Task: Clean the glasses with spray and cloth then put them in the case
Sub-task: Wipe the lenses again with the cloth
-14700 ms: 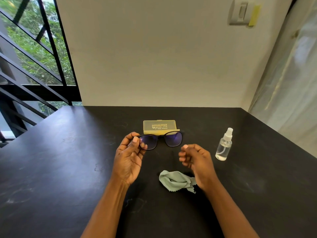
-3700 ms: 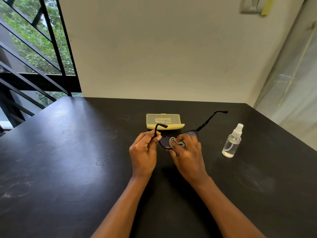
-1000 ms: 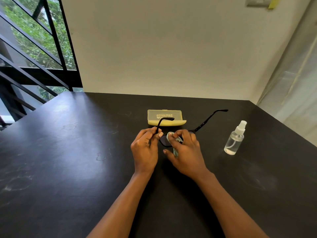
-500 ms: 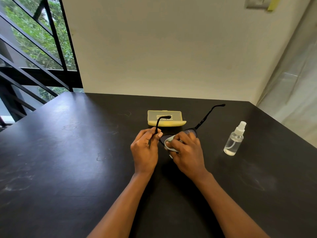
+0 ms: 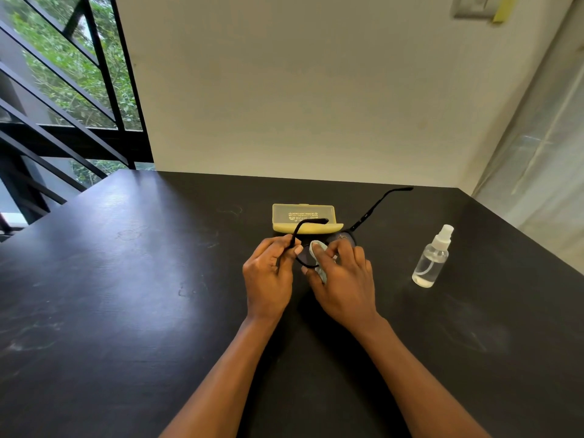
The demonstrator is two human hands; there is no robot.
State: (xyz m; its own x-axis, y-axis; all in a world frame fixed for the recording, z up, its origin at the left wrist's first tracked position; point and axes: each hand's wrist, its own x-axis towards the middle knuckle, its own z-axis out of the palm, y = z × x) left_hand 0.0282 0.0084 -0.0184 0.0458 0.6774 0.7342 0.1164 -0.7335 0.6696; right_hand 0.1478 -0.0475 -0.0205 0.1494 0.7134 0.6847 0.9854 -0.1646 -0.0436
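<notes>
1. The left hand [image 5: 268, 273] had its grip pinched on the glasses [image 5: 339, 237] at the left end of the frame, one temple arm curving up over the fingers.
2. The right hand [image 5: 343, 276] had its grip clamped on the cloth [image 5: 317, 257], pressing it against the left lens (most of the cloth was hidden).
3. The case [image 5: 305, 218] lay closed at 12 o'clock from the hands, on the counter [image 5: 126, 295].
4. The spray bottle [image 5: 431, 259] stood upright at 3 o'clock, well apart.
</notes>
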